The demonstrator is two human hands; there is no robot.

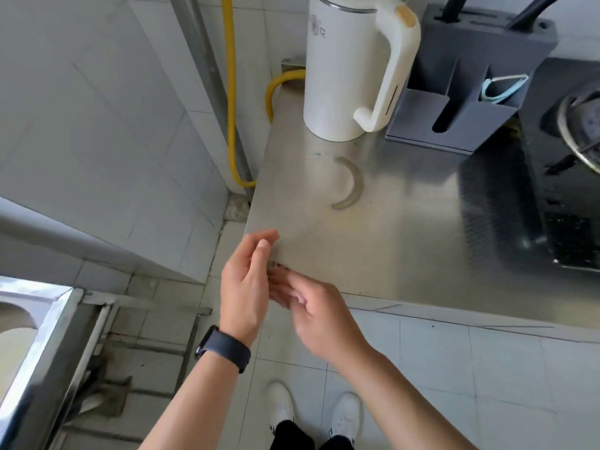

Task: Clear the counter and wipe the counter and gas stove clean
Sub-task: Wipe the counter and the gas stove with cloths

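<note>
The steel tabletop (pixel 406 241) is filling most of the view, running from its near left corner back to the tiled wall. The black gas stove (pixel 558 222) is sitting on its right end, with a metal pot (pixel 581 131) standing on it at the frame's edge. A white kettle (pixel 344 69) is standing at the back of the tabletop, and a grey knife block (pixel 461 102) is standing just beside it on the right, between kettle and stove. A yellow hose (pixel 231 92) is hanging down the wall to the left of the kettle.

The left hand (pixel 246 287), with a dark watch (pixel 224 347) on its wrist, is hovering at the near left corner of the tabletop, fingers straight and pressed together, palm turned toward the right. The right hand (pixel 321 316) is blurring just beside it over the front edge, its fingers loosely spread and reaching toward the left palm, holding nothing visible.

A pale crescent mark (pixel 352 183) is lying on the tabletop in front of the kettle. A few dark specks (pixel 277 265) are lying at the edge between the two hands.
</note>
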